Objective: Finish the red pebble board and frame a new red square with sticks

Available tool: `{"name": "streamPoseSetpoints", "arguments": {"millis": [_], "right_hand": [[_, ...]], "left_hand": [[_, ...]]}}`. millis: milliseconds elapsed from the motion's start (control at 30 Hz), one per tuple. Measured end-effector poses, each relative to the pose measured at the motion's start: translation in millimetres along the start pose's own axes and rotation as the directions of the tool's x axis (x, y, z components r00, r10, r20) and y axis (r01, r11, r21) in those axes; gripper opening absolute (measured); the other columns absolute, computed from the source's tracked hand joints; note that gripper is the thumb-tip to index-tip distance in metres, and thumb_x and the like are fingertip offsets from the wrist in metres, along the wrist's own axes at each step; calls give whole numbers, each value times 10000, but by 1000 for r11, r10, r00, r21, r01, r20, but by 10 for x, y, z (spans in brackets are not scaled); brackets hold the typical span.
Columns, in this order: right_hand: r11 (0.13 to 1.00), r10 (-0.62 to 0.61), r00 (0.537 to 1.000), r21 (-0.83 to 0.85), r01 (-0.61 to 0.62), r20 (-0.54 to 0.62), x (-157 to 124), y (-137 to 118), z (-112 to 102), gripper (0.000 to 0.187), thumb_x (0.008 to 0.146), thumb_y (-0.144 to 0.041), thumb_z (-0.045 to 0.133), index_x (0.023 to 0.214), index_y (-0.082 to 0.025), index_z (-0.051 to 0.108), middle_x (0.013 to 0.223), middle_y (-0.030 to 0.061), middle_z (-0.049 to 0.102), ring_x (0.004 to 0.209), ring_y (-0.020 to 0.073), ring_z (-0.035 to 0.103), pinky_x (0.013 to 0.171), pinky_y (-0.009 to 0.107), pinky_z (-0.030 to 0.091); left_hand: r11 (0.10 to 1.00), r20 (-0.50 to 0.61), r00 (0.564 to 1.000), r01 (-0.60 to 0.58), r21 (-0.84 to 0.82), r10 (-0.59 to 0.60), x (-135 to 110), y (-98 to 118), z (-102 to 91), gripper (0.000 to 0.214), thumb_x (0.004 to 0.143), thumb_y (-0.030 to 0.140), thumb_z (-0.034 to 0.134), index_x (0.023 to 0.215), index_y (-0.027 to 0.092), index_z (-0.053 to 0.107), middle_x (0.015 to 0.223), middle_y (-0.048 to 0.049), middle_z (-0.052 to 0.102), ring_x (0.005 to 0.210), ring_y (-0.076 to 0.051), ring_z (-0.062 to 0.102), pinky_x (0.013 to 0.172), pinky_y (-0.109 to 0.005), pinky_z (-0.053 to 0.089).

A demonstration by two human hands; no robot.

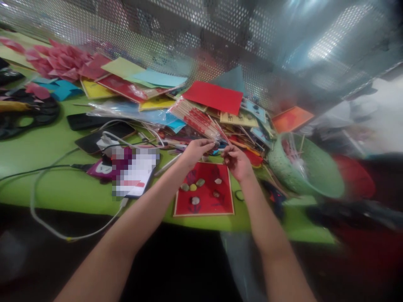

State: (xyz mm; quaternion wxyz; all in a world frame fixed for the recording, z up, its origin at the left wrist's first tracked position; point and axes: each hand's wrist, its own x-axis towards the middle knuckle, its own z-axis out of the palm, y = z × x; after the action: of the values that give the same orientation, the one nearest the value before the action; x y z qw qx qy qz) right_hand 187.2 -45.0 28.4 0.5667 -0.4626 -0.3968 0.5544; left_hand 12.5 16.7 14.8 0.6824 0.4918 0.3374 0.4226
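My left hand (195, 152) pinches the near end of a clear plastic packet of thin red-and-white sticks (195, 117) that lies over the paper pile. My right hand (236, 161) is curled close beside it, fingers pinched at the same packet end; what it grips is too small to make out. Below both hands a red card (204, 201) lies on the green table (56, 184) with several small pebbles (195, 184) on it.
Coloured cards and papers (214, 96) are heaped at the back against a perforated metal screen (189, 37). A green bowl (302, 167) stands at the right. A phone, dark devices and white cables (63, 230) lie at the left, with pink paper flowers (59, 61) behind.
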Motion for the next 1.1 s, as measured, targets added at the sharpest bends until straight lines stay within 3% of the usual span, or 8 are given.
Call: {"name": "streamPoseSetpoints", "arguments": {"millis": [133,300,500,633,767,900,1100], "right_hand": [[1000,4,1000,-6,-4,-7,21,26,-21,127,607,-200,622,722,-196,676,605,-28,626,509,82,496,463,189,397],[1000,-8,1000,3,8,-25,41,69,-29,188,644,-232,753,827,-193,733,680,-21,675,596,83,579,548,180,480],[993,-83,995,-86,78,-57,62,114,-45,191,692,-306,766,838,-198,708,745,-18,685,638,97,591,610,214,507],[968,-138,988,-221,120,-66,42,117,-6,233,723,-382,787,854,-210,701,762,-20,675,719,123,614,665,240,517],[903,-239,970,-376,209,-35,14,114,28,251,768,-435,769,875,-223,685,778,-19,666,728,137,600,691,270,511],[777,-313,949,-563,281,42,-23,114,31,229,845,-451,716,887,-231,669,788,-17,654,717,149,583,696,279,476],[687,-358,930,-652,320,80,-62,90,42,206,911,-448,652,896,-242,652,791,-14,640,730,168,576,701,285,439]], "left_hand": [[997,69,997,24,-69,-19,-41,14,24,456,674,424,851,1038,166,757,860,-50,756,794,-162,671,653,-245,473],[994,105,994,17,-110,-6,-55,18,49,437,660,327,875,1036,148,741,918,-51,751,773,-129,664,716,-252,505],[996,86,995,-53,-75,59,-45,20,73,375,697,283,838,1028,137,741,924,-55,747,804,-137,662,742,-261,500],[984,64,983,-177,30,174,-9,-13,77,377,697,183,790,1064,135,716,916,-48,735,830,-138,655,795,-270,495],[972,56,973,-226,68,222,27,-59,68,327,672,161,775,986,137,687,895,-44,721,839,-142,659,837,-286,500],[971,50,975,-219,99,215,22,-62,65,284,661,176,763,935,141,697,884,-38,726,823,-144,659,845,-289,500],[976,87,980,-189,106,180,-2,-27,67,336,662,189,752,993,132,733,913,-47,744,828,-149,654,805,-279,495]]}}
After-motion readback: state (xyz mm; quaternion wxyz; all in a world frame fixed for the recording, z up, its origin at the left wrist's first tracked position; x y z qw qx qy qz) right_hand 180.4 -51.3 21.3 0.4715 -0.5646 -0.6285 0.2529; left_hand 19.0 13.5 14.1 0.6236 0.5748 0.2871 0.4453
